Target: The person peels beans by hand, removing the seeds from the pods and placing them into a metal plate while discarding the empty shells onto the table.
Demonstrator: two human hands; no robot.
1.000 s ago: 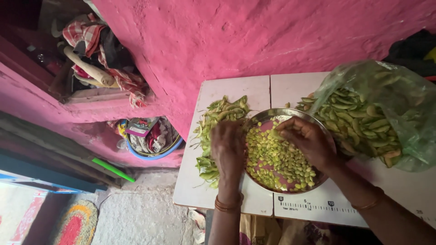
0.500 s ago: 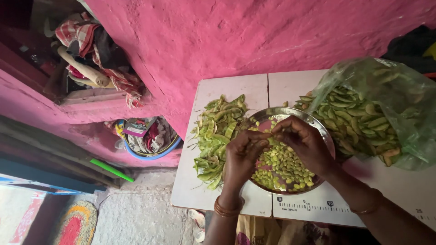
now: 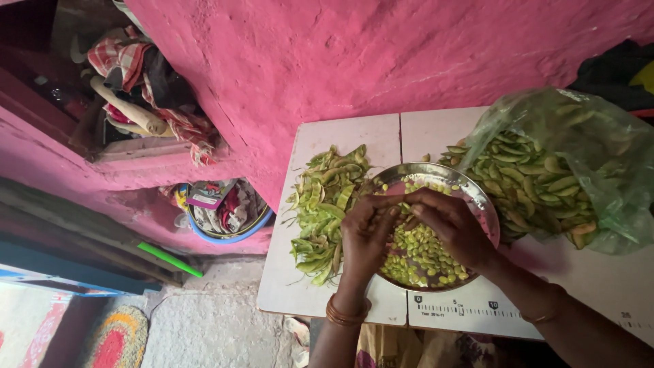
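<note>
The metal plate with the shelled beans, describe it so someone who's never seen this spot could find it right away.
On the white table against the pink wall, look at the middle, under the two hands. The round steel plate sits between a loose heap of empty green pods and a clear plastic bag of whole pods. It alone is shiny metal and holds small pale green beans.

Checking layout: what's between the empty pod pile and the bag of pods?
The steel plate of shelled beans, with both hands over it, in the head view.

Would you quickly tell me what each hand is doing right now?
Left hand: closed, pinching a green bean pod over the round steel plate.
Right hand: closed on the same pod.
</note>
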